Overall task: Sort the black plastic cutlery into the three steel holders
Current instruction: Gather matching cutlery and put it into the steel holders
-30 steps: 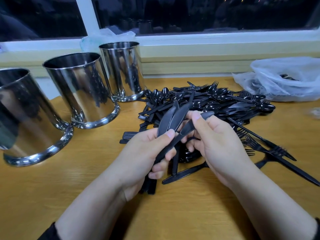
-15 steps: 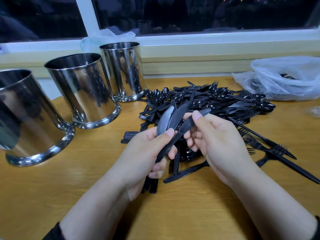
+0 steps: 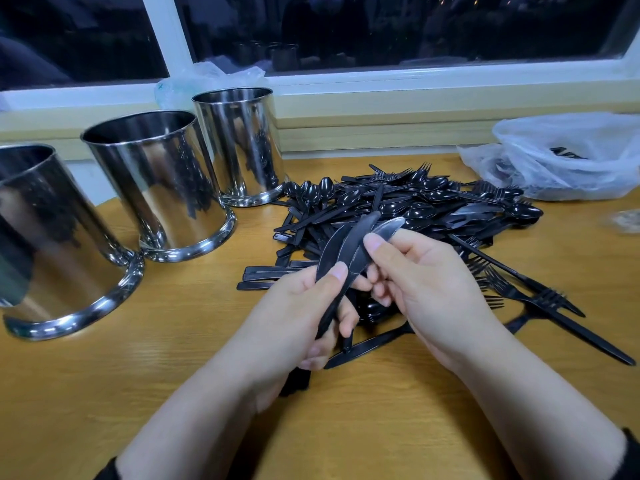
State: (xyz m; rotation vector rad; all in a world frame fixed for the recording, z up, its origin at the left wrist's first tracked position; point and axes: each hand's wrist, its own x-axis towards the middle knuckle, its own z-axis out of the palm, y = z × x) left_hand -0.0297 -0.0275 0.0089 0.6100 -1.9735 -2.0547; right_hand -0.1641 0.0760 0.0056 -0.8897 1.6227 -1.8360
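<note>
My left hand (image 3: 294, 317) grips a small bunch of black plastic knives (image 3: 341, 252) by the handles, blades fanned up and to the right. My right hand (image 3: 426, 282) pinches the blade of the rightmost knife (image 3: 389, 228) between thumb and fingers. Behind both hands lies a heap of black cutlery (image 3: 415, 206), with spoons, forks and knives mixed. Three steel holders stand along the left: the near one (image 3: 52, 244), the middle one (image 3: 156, 185) and the far one (image 3: 242, 143). Their insides look dark, so I cannot tell what they contain.
Loose forks (image 3: 540, 299) and a knife (image 3: 367, 348) lie on the wooden table (image 3: 173, 375) to the right of and under my hands. A clear plastic bag (image 3: 568, 157) with more cutlery sits at the back right. Another bag (image 3: 207, 77) lies behind the far holder.
My right hand has slid the rightmost knife closer against the bunch in my left hand. The holders and the heap have not moved.
</note>
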